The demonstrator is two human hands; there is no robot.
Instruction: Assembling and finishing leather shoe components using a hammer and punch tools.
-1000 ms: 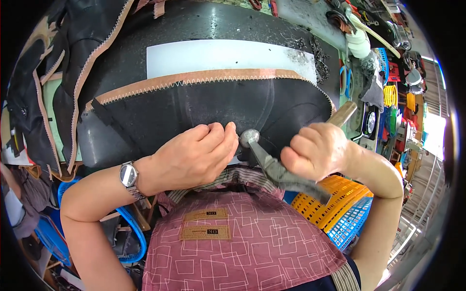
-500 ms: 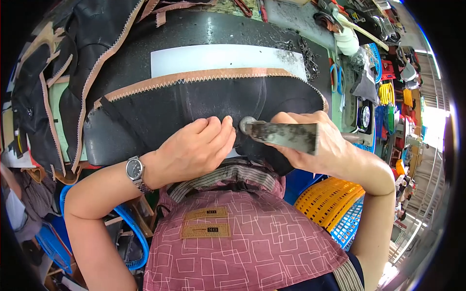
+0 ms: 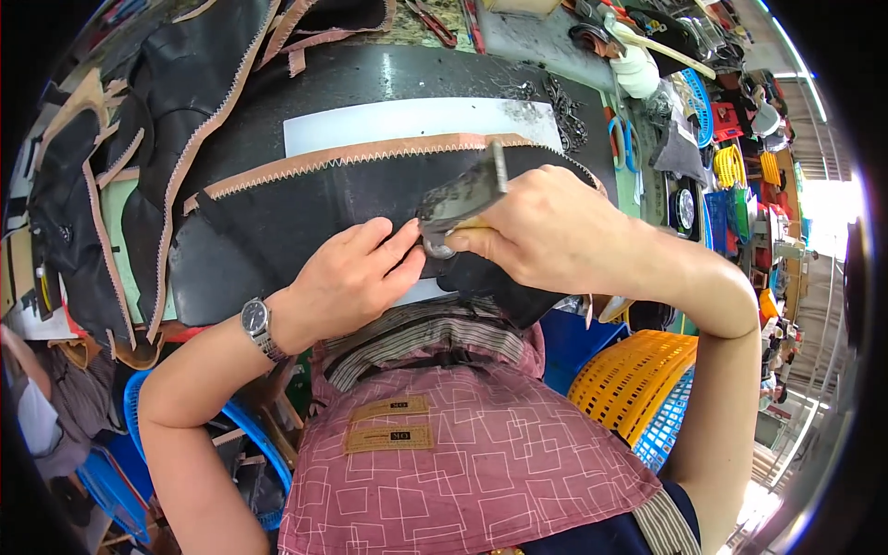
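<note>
A black leather piece (image 3: 268, 222) with a tan, zigzag-stitched edge lies on the dark bench in front of me. My right hand (image 3: 546, 227) is closed round the handle of a cobbler's hammer (image 3: 462, 196). Its wide, flared, smudged metal end points up and away, while the round face is down against the leather, partly hidden. Just left of the hammer head, my left hand (image 3: 356, 268) is closed on the leather near its front edge, fingers curled and fingertips almost touching the hammer. What lies under those fingertips is hidden.
A white sheet (image 3: 388, 116) sticks out beyond the leather. More black leather pieces (image 3: 194, 111) with stitched edges hang at the left. Scissors (image 3: 627, 139) lie at the right. Baskets, one orange (image 3: 615, 379), one blue (image 3: 268, 444), stand below.
The hammer has turned, its flared end swinging from pointing right to pointing up and away. My right hand has rolled over and moved left; my left hand has shifted slightly left.
</note>
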